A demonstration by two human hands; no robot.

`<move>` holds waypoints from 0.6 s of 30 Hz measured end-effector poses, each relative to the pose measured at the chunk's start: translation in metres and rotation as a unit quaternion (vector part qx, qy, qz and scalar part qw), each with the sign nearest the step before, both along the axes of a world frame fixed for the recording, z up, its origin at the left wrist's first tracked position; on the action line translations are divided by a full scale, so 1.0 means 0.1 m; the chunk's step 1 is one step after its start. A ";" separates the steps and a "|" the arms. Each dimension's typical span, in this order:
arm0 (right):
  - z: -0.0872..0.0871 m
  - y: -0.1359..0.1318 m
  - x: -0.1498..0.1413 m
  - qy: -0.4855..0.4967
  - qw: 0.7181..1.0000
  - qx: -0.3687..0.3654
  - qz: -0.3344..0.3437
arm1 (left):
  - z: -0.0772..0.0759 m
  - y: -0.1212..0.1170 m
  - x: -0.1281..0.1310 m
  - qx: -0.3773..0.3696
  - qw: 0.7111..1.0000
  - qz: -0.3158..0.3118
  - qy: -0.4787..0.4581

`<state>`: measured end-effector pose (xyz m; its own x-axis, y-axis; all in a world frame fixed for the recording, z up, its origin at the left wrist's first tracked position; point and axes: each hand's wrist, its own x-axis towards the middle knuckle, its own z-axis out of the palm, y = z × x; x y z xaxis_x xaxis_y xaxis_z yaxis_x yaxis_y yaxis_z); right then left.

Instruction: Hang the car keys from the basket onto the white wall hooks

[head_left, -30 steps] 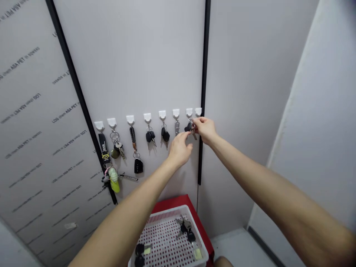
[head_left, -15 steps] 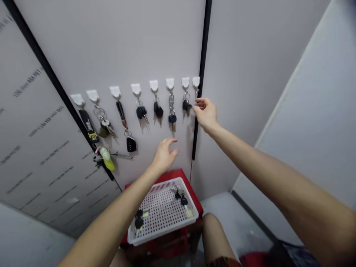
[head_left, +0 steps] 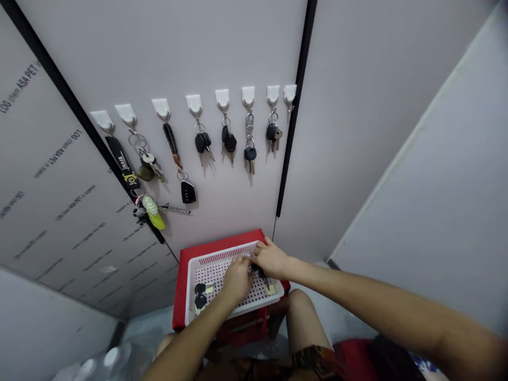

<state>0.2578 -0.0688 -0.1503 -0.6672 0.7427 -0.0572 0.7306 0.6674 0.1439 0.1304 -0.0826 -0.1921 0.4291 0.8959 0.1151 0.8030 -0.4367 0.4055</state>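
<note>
Both my hands are down in a white perforated basket [head_left: 193, 267] that stands on a red stool [head_left: 179, 296]. My right hand [head_left: 271, 259] is curled over a bunch of black keys [head_left: 261, 273] with a yellow tag [head_left: 271, 289] at the basket's right side. My left hand [head_left: 237, 279] lies right beside it, its fingers bent and meeting the right hand's fingertips; what they pinch is hidden. Two more black keys [head_left: 200, 295] lie in the basket's left part, apart from both hands.
A row of white wall hooks [head_left: 222, 97] carries several key bunches; the latest bunch [head_left: 272, 130] hangs second from the right, and the rightmost hook [head_left: 289, 92] is bare. A black strip [head_left: 293, 114] runs down the wall. My knee [head_left: 301, 323] is below the stool.
Both hands have dropped from the hooks into the basket. The key bunch they were hanging now hangs free on its hook. The view has tilted downward.
</note>
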 end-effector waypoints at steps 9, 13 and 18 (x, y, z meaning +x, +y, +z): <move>0.00 0.03 0.05 0.116 0.992 -0.055 0.006 | 0.05 0.08 -0.12 -0.046 0.998 0.022 -0.042; 0.25 0.10 0.10 0.320 0.935 -0.132 -0.075 | 0.35 0.12 -0.08 -0.018 0.981 0.035 -0.189; 0.89 0.22 0.24 0.562 0.786 -0.182 -0.180 | 0.95 0.21 0.11 0.081 0.952 0.022 -0.293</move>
